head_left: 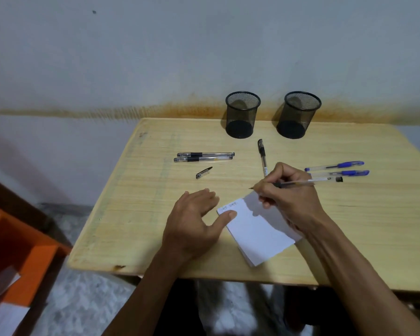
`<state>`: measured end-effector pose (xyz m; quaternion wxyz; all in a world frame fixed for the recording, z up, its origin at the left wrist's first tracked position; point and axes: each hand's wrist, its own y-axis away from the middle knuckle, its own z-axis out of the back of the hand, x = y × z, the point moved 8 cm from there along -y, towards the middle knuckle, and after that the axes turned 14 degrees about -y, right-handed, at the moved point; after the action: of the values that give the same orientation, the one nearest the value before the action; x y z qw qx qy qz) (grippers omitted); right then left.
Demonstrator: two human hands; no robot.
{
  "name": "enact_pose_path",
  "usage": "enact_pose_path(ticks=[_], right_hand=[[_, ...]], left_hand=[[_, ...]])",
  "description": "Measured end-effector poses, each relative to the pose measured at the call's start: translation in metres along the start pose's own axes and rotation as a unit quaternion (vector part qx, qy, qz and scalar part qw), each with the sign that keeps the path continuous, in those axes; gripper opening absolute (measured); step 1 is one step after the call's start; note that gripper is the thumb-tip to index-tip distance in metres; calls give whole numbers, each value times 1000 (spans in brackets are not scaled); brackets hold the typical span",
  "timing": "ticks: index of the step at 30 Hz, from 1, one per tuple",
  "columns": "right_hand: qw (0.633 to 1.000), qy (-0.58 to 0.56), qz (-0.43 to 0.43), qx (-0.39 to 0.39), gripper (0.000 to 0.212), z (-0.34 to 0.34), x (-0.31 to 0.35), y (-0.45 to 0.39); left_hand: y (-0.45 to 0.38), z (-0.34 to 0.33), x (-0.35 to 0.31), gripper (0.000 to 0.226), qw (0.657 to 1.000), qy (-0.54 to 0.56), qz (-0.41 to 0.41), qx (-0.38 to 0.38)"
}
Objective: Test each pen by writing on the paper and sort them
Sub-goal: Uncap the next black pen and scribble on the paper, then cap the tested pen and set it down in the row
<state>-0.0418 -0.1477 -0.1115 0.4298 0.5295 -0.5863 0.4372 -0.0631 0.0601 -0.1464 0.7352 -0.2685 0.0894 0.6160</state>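
My right hand (289,190) grips an uncapped clear pen (310,182), its tip pointing left just above the top corner of a white paper pad (257,229) with small scribbles near that corner. My left hand (192,221) rests on the table, fingers apart, thumb pressing the pad's left edge. A loose black cap (203,172) lies above my left hand. Two black pens (204,156) lie side by side farther back. Another black pen (262,156) lies lengthwise in the middle. Two blue-capped pens (337,169) lie to the right.
Two black mesh pen cups stand at the back of the wooden table (136,214), the left cup (242,115) and the right cup (298,115), both looking empty. An orange box (22,258) sits on the floor to the left. The wall is right behind the table.
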Motion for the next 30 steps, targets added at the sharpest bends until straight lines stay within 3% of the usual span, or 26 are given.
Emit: enact_pose_path(ticks=[2, 4, 9, 16, 21, 24, 30], right_hand=[[1000, 4, 18, -1, 16, 5, 13, 6], [1000, -1, 25, -12, 16, 9, 21, 10], [999, 13, 11, -33, 15, 18, 28, 24], [998, 18, -29, -47, 12, 41, 23, 43], [995, -32, 10, -98, 11, 60, 38, 55], [995, -41, 23, -86, 14, 64, 52, 56], [996, -1, 81, -32, 10, 51, 83, 63]], left_hand=[[-7, 19, 2, 35, 995, 45, 41, -76], [-19, 31, 2, 26, 991, -13, 81, -109], [-55, 21, 11, 22, 975, -160, 146, -49], [-63, 14, 3, 26, 968, -218, 108, -57], [-46, 33, -22, 20, 986, -80, 87, -117], [-31, 41, -51, 19, 992, 40, 80, -87], [-11, 37, -94, 16, 988, 153, 17, -22]])
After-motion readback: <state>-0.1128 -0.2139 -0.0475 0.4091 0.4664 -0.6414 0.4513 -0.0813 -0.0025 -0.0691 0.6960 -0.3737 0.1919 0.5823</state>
